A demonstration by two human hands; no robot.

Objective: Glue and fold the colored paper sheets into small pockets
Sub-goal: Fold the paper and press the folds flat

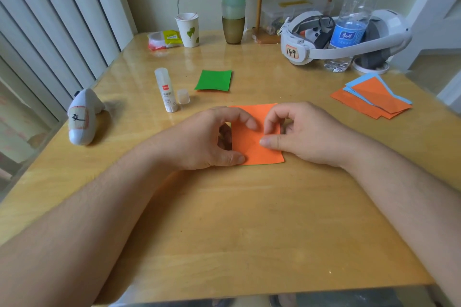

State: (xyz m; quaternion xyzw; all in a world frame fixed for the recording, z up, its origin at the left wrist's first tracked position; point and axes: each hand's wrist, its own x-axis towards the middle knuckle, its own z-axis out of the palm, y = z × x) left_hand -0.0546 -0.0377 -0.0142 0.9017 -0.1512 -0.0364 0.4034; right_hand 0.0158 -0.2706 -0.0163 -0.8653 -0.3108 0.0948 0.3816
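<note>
The glue stick (166, 91) reads "GLUE STICK"; a tag on the white headset (306, 42) reads "149"

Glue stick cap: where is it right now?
In the head view the cap stands on the table, left of centre, just right of the upright glue stick and left of the green paper.

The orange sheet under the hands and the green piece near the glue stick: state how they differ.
The orange sheet is larger and is pressed down by both the left hand and right hand; the green piece is smaller, lies farther back and is untouched. Both are paper lying on the table.
</note>
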